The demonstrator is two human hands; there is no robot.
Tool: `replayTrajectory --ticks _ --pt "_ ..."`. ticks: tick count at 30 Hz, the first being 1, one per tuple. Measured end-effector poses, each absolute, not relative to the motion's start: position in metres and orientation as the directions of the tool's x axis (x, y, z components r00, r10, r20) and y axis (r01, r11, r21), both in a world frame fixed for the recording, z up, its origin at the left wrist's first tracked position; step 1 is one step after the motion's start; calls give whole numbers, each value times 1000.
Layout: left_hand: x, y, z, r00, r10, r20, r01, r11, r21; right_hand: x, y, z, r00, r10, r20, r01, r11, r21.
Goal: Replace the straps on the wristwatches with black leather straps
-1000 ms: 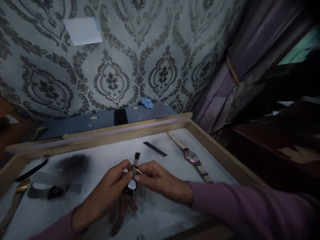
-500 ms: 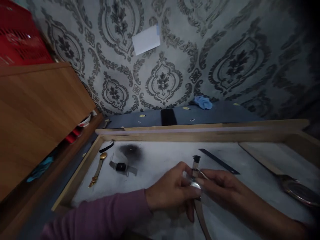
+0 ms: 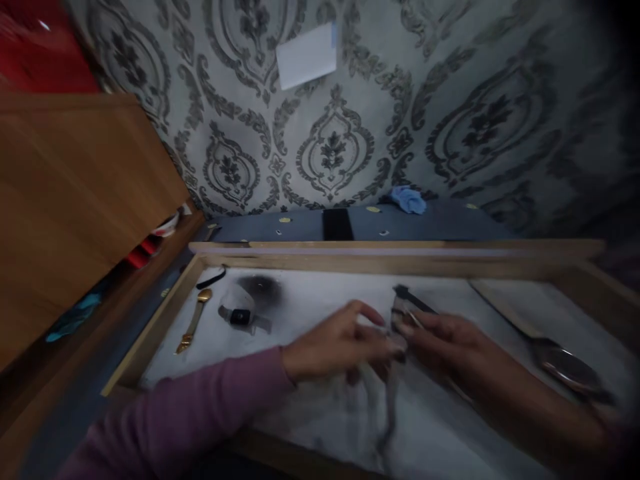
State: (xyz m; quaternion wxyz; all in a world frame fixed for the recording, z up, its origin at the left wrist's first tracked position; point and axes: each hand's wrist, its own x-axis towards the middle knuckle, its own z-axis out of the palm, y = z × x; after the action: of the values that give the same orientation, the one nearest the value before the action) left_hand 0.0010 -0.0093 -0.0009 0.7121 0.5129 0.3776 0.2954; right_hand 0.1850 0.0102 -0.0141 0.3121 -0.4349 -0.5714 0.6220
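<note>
Over the tray, a wristwatch (image 3: 391,393) hangs between my hands, its lower strap smeared by motion. My left hand (image 3: 345,343) has its thumb and a finger at the watch case, with the index finger lifted away from the strap. On the other side my right hand (image 3: 450,340) pinches the watch near the upper strap. A thin pale rod-like tool (image 3: 415,319) sticks out from the right fingers; its kind is not clear. Behind the strap lies a dark flat strip (image 3: 417,300). The fingers hide part of the watch case.
A wooden-rimmed tray (image 3: 350,263) with a white base holds a square black-faced watch (image 3: 241,317), a gold watch (image 3: 195,323), a black strap (image 3: 212,277) and a large watch-shaped object (image 3: 570,367). A wooden cabinet (image 3: 85,213) stands left. Behind lies a blue cloth (image 3: 409,199).
The view has shifted slightly. My left index finger has lifted from the strap, and the watch has swung, its upper end now in front of the dark strip and its lower strap blurred.
</note>
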Motion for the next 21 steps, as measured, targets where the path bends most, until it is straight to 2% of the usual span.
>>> replayTrajectory --ticks 5,7,9,14,18,21 --pt "-20 7 27 240 961 -139 -62 158 985 199 16 0 -357 929 -97 -87 -137 -987" --pt "-20 9 28 199 973 -117 -64 132 989 202 16 3 -361 929 -85 -102 -130 -986" --pt "-14 5 26 218 963 -159 -45 172 984 202 14 2 -374 924 -83 -79 -120 -990" --pt "8 -13 10 437 882 -177 15 189 982 192 5 -6 -416 902 -113 14 -118 -993" --pt "15 -18 0 508 829 -232 -57 301 952 183 1 -6 -524 841 -137 -3 -162 -987" --pt "14 -14 -10 543 804 -240 -134 366 921 181 2 -6 -540 830 -136 34 -140 -990"
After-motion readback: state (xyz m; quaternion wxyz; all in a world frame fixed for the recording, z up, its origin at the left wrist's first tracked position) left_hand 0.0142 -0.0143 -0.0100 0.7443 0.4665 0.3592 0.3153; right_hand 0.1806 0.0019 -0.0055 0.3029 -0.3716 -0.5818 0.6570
